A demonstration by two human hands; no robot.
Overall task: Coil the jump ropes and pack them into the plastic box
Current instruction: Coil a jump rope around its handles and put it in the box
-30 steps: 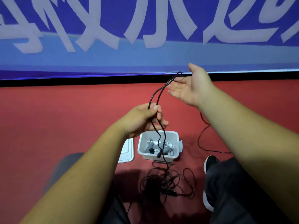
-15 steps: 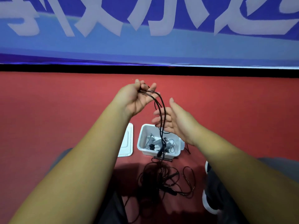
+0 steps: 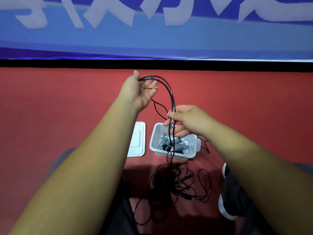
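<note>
A black rope tangle (image 3: 179, 184) lies by the person's feet. Beyond it sits the plastic box (image 3: 162, 153). Above the box, the right hand (image 3: 188, 122) curls around the jump rope (image 3: 171, 92). Farther off, the left hand (image 3: 142, 92), fingers relaxed, carries its loops. This looks like mid-coiling; the next move is likely a fresh loop.

Your left grip (image 3: 140, 92) and right grip (image 3: 188, 122) are bare, and so are both forearms (image 3: 94, 158). You wear dark grey trousers (image 3: 237, 192), and on your right foot a black shoe (image 3: 224, 209) with a white sole.
</note>
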